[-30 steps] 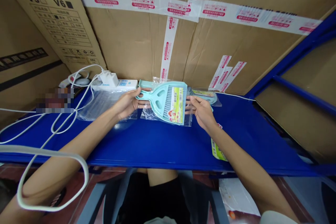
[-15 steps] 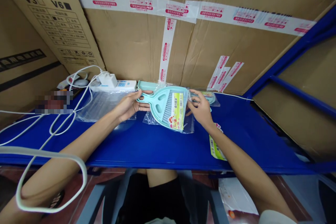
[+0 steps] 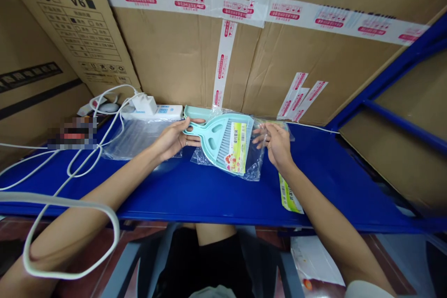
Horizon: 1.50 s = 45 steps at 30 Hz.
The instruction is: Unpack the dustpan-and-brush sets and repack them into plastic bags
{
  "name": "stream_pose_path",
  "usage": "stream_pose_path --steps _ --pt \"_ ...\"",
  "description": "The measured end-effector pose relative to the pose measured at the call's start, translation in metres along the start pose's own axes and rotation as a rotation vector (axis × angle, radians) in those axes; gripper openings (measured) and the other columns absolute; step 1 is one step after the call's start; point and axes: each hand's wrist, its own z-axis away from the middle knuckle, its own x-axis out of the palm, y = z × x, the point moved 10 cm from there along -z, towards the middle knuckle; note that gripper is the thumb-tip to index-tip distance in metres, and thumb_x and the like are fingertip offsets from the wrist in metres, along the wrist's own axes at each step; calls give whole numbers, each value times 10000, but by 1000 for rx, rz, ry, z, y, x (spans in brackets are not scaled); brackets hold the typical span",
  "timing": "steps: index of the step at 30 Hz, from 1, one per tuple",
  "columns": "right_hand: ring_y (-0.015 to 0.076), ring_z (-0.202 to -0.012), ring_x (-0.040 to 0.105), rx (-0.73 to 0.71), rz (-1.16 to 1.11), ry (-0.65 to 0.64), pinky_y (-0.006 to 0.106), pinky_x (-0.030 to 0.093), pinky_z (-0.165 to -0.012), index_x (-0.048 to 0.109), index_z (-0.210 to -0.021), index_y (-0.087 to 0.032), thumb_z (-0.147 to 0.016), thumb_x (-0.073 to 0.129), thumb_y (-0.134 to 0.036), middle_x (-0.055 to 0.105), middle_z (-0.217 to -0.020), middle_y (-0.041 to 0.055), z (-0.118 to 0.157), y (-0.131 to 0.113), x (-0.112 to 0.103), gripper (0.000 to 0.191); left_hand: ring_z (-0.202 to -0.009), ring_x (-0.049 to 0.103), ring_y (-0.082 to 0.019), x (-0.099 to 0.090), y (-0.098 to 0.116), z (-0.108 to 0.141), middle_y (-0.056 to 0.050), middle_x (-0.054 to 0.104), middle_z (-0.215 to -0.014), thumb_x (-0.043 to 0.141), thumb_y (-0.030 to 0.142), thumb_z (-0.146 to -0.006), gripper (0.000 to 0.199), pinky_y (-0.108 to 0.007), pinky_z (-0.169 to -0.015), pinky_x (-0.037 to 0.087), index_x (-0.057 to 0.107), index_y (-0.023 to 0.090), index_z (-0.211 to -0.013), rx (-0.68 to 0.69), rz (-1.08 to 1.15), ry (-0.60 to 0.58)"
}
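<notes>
A light turquoise dustpan (image 3: 208, 143) with a matching small brush (image 3: 225, 142) laid on it is held above the blue tabletop, handles to the left. My left hand (image 3: 174, 138) is closed round the handle end, fingers underneath. A yellow-green printed card (image 3: 238, 148) lies over the bristles. A clear plastic bag (image 3: 254, 163) surrounds the wide end and extends beyond it to the right. At that right edge my right hand (image 3: 277, 146) grips the bag, some fingertips showing through the film. Behind the dustpan lies another turquoise piece (image 3: 197, 112).
Clear plastic bags (image 3: 134, 139) lie left, before a white power strip (image 3: 169, 111) with a plug and looping cables. Another packaged item (image 3: 288, 130) sits behind my right hand; a yellow-green card (image 3: 289, 195) lies under that forearm. Large cardboard boxes (image 3: 174, 56) wall the back.
My right hand has moved right, away from the dustpan's wide edge, and the clear bag now reaches further right. My left hand keeps its hold on the handles.
</notes>
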Motion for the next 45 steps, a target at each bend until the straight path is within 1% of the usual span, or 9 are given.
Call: stream_pose_path --steps 6,14,20,26,29,32,35,39,45 --pt "175 -830 734 -127 46 -210 313 674 -615 647 -1004 -279 -820 872 -447 702 -1247 27 13 -21 26 336 -772 818 -261 -10 5 -3 -146 805 -918 580 321 -1089 338 -416 -763 714 777 78 -1218 36 19 62" --pt "196 -892 673 -120 135 -410 294 655 -578 843 -1047 -274 -822 898 -470 667 -1252 68 23 -8 46 304 -791 819 -254 -8 0 -3 -144 809 -942 525 303 -1109 348 -425 -787 712 772 97 -1239 32 -1 53" --pt "336 -1203 687 -72 210 -585 385 701 -769 821 -1245 -279 -742 963 -423 644 -1469 96 36 -1 64 543 -733 805 -237 -3 -1 -1 -134 793 -901 544 305 -1102 338 -393 -738 713 780 90 -1214 29 2 39" --pt "314 -1183 713 -110 205 -496 516 607 -1086 817 -1230 -254 -721 975 -392 674 -1432 83 33 5 62 550 -735 804 -237 -2 -10 -1 -108 767 -853 595 313 -1084 310 -392 -761 714 790 101 -1198 0 34 41" --pt "271 -1063 728 -62 153 -434 408 679 -877 770 -1171 -267 -757 944 -440 746 -1247 65 30 5 57 481 -746 808 -245 -2 -11 -1 -114 768 -878 605 314 -1080 309 -401 -760 715 784 98 -1211 -8 50 52" --pt "180 -787 712 14 -12 -252 249 590 -539 593 -1126 -324 -795 898 -479 745 -1070 -8 21 3 39 476 -771 815 -250 -3 -8 0 -122 772 -911 589 308 -1088 307 -407 -770 714 780 93 -1196 3 62 69" --pt "165 -675 704 135 -159 -140 252 570 -502 443 -1117 -340 -754 907 -496 751 -1004 -38 17 9 29 609 -797 820 -250 -3 -5 0 -128 780 -943 578 303 -1093 300 -417 -808 713 779 93 -1166 30 64 84" --pt "259 -789 784 370 -146 -245 367 650 -600 519 -1191 -316 -761 894 -562 800 -1028 36 27 28 43 621 -841 822 -256 3 -8 0 -151 800 -1007 618 242 -1068 237 -438 -857 706 764 93 -1179 17 55 47" --pt "298 -824 806 312 41 -315 414 677 -706 692 -1127 -229 -655 966 -278 829 -962 77 22 32 38 548 -982 810 -286 24 -15 3 -175 799 -1119 674 36 -935 301 -536 -997 659 747 90 -1222 -52 95 -121"
